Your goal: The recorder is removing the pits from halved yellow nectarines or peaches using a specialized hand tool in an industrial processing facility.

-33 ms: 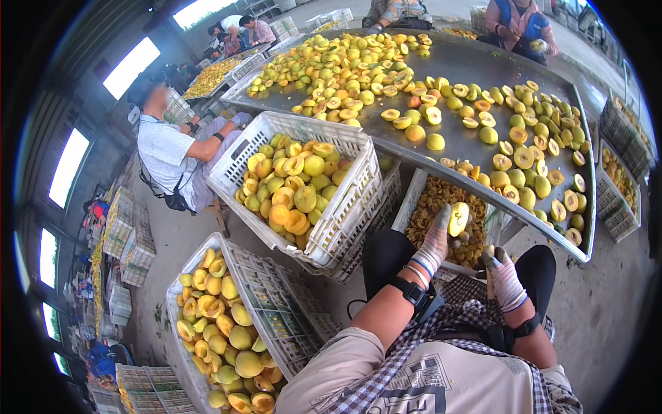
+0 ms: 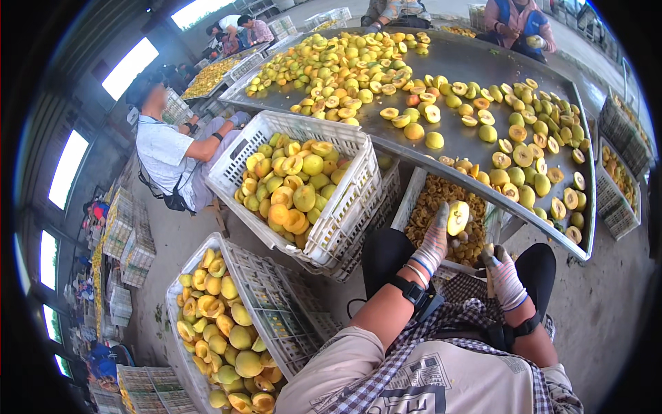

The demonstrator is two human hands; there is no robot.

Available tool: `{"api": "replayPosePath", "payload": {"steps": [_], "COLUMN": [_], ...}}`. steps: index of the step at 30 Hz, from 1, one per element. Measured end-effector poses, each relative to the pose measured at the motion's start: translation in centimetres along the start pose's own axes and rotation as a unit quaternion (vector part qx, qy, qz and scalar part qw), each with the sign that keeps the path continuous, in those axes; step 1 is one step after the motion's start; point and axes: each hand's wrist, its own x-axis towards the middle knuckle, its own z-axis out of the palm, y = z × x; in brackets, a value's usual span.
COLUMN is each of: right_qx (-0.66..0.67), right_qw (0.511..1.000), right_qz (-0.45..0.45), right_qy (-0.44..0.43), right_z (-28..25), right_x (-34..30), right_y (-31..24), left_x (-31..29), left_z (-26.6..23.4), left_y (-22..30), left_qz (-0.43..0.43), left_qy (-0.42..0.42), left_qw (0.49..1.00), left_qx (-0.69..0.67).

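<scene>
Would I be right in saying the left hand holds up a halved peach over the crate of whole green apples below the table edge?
Not quite: in the head view the left hand does hold a halved peach, but the crate below holds brown pits, not green apples.

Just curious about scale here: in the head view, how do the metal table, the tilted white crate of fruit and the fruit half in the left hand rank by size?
Largest to smallest as they look:
1. Metal table
2. Tilted white crate
3. Fruit half, held up in the left hand

The fruit half is nearest the camera, yet still looks smallest.
</scene>
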Motion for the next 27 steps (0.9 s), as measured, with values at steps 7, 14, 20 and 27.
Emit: {"api": "replayPosePath", "payload": {"steps": [7,14,20,27], "right_qx": [-0.072,-0.305,-0.457,-0.4], "right_qw": [0.99,0.938,0.848,0.889], "right_qz": [-0.121,-0.15,-0.255,-0.196], "right_qy": [0.03,0.061,0.08,0.101], "right_z": [-1.6,1.0,1.7,3.2], "right_x": [1.8,0.4,0.4,1.7], "right_y": [3.3,-2.4,-4.3,-5.0], "left_x": [0.8,-0.5,-1.0,-0.9], "left_z": [0.9,0.3,1.4,1.2], "left_y": [-0.4,1.0,1.6,2.1], "left_qz": [-0.015,0.018,0.031,0.008], "left_qy": [-0.064,-0.111,-0.12,-0.088], "left_qw": [0.996,0.99,0.991,0.99], "left_qx": [-0.054,-0.086,-0.047,-0.107]}}
